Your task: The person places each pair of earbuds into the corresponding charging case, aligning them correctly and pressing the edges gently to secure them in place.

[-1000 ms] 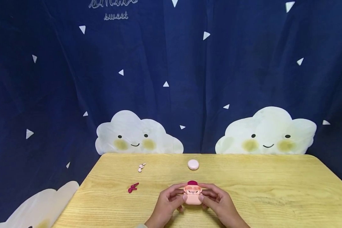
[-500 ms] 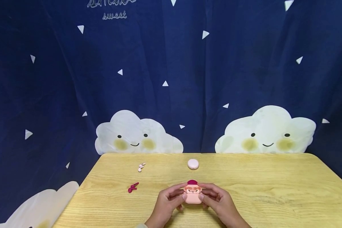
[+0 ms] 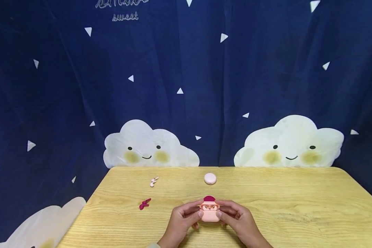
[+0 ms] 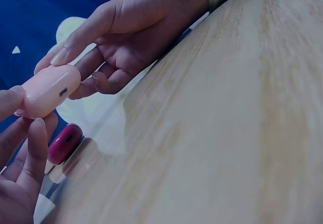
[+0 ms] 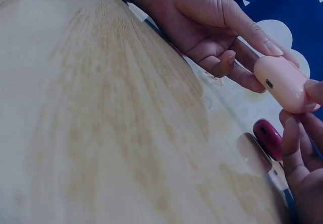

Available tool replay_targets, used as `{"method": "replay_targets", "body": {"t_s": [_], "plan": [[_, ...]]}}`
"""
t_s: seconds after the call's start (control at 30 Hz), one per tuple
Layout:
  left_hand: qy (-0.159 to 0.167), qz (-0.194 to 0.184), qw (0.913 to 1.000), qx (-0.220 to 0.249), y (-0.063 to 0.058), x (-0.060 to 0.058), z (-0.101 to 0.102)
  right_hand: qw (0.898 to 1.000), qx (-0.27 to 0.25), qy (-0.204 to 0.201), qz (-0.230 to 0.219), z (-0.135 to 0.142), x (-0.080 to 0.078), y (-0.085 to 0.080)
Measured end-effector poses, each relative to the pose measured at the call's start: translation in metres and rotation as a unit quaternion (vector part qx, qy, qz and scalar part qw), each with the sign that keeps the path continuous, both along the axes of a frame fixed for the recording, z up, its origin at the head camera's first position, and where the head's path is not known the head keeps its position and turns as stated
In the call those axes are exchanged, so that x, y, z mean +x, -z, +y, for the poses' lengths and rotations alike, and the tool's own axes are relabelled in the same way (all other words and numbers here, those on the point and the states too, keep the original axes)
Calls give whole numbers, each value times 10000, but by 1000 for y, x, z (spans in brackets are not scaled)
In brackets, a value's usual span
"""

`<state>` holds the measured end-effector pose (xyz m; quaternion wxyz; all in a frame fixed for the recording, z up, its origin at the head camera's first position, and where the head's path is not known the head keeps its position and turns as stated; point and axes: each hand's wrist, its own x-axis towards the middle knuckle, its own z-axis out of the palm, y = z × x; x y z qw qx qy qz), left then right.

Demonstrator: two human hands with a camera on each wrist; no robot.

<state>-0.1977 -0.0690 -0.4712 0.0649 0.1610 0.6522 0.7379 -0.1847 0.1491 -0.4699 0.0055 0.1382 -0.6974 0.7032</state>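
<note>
A pink earbud case (image 3: 210, 217) is held up between both hands with its lid raised, and pale earbuds (image 3: 209, 208) show inside it. My left hand (image 3: 180, 222) pinches its left side, thumb at the front and fingers toward the back. On the right side my right hand (image 3: 241, 221) grips it in the same way. From below, the wrist views show the rounded underside of the pink earbud case (image 4: 50, 92) with a small charging port. A magenta earbud case (image 3: 209, 198) stands on the table just behind, partly hidden by the pink one.
At the back of the wooden table (image 3: 297, 206) lies a pale pink round case (image 3: 210, 178). To the left are a pair of pale pink earbuds (image 3: 154, 182) and a pair of magenta earbuds (image 3: 144, 204). A dark blue curtain (image 3: 204, 69) hangs behind the table.
The pink case's raised lid and the earbuds in it look slightly shifted, as if the case tilts a little. Both hands keep their hold, and the things on the table stay put.
</note>
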Motion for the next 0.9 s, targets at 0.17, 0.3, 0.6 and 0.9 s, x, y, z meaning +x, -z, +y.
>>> {"method": "replay_targets", "body": {"t_s": [0.17, 0.3, 0.6, 0.9], "plan": [[-1, 56, 10000, -33, 1, 0, 0, 9998, -37, -28, 173, 0, 0, 2], [-24, 109, 9999, -33, 2, 1, 0, 9995, -92, -69, 278, 0, 0, 3], [-15, 140, 9999, 21, 2, 1, 0, 9999, 3, 107, -26, 0, -1, 3], [-19, 128, 9999, 74, 2, 0, 0, 9999, -31, 118, -25, 0, -2, 4]]}}
